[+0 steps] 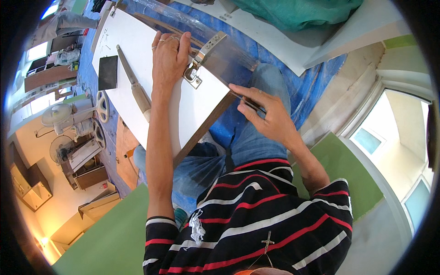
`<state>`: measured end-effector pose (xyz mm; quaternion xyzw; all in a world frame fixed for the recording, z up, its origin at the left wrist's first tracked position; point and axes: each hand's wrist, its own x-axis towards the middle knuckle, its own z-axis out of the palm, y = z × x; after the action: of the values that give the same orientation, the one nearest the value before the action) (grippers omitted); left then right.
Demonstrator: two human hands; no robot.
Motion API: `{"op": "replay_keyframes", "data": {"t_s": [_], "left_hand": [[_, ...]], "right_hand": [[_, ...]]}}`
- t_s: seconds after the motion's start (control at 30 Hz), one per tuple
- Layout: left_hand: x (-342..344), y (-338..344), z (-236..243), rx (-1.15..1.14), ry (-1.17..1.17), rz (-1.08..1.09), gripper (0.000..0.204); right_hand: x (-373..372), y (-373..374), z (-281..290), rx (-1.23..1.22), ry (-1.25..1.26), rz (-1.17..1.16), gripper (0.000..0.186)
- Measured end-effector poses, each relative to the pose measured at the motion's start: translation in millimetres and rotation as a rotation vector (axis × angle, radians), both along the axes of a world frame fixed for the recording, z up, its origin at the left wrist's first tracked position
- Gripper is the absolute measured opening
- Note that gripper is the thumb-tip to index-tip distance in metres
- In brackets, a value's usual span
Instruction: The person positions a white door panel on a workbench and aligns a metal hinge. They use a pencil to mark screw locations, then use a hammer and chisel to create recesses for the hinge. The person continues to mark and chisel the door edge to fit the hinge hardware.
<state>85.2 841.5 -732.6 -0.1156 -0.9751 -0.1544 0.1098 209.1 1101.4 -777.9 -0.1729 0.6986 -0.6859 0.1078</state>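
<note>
Over on the far left, a small black rectangular block lies flat on the white panel, parked out of the way, and just beside it a long tool with a wooden handle rests diagonally on the same face, handle toward the person, so it looks ready to be picked up.

The panel itself is propped across the person's lap, its dark edge slanting down toward the knees, which brings the corner up close to the work.

Now the left hand: the arm is stretched along the panel, palm down, fingers spread and curled over the far edge, pressing the board flat. Its fingertips sit right at the metal hinge, whose cup plate lies on the white face while the arm pokes out past the edge. That looks like bracing, to keep hinge and board from shifting.

Further right, the right hand pinches a thin dark tool, pencil or slim driver, I cannot tell, fingers closed narrowly round it, tip aimed at the panel's corner edge just below the hinge.
</note>
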Motion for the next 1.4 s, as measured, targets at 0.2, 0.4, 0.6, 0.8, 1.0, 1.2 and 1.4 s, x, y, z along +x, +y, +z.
{"op": "replay_keyframes", "data": {"t_s": [0.2,0.4,0.6,0.8,1.0,1.2,1.4], "left_hand": [[-2,-2,-2,-0.024,0.024,-0.010,0.063],[-1,-2,-1,-0.015,0.007,-0.005,0.063],[0,-3,0,-0.021,-0.018,0.005,0.063],[0,-2,-2,0.012,0.004,-0.003,0.063],[0,-2,-2,-0.013,-0.007,0.013,0.063],[0,-2,-3,-0.005,0.036,-0.002,0.064],[-1,-2,-1,-0.013,-0.009,0.025,0.061]], "right_hand": [[4,7,-4,0.001,0.097,-0.061,0.044],[1,10,-7,0.314,0.191,-0.110,0.056],[-3,10,-11,0.429,0.312,-0.098,0.061],[-3,8,-12,0.476,0.367,-0.118,0.060],[-6,8,-11,0.588,0.418,-0.101,0.063],[-7,9,-9,0.620,0.426,-0.076,0.066],[-9,7,-7,0.621,0.468,-0.092,0.069]]}}
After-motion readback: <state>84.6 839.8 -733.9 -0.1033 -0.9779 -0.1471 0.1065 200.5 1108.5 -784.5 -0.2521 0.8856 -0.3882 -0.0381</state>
